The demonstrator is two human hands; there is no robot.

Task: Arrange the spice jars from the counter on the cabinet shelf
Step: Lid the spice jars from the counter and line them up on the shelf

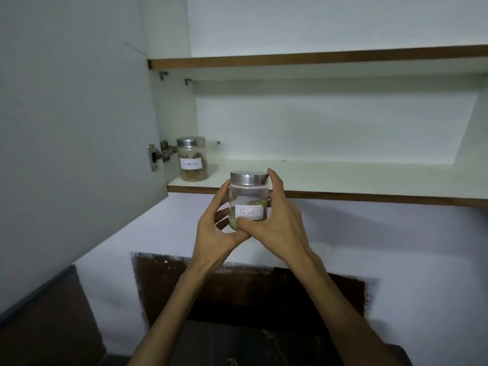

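A clear glass spice jar (248, 191) with a silver lid and a white label reading "Fennel" is held upright in front of the lower cabinet shelf (343, 178), just below its front edge. My left hand (217, 228) cups its left side and base. My right hand (277, 217) wraps its right side, with the thumb on the label's lower edge. Greenish seeds fill the jar's bottom. A second labelled jar (192, 158) with brownish contents stands at the shelf's far left.
The open cabinet door (74, 128) hangs at the left, its hinge (158, 154) beside the standing jar. An upper shelf (317, 60) runs above. Below lie a white wall and a dark counter (237, 344).
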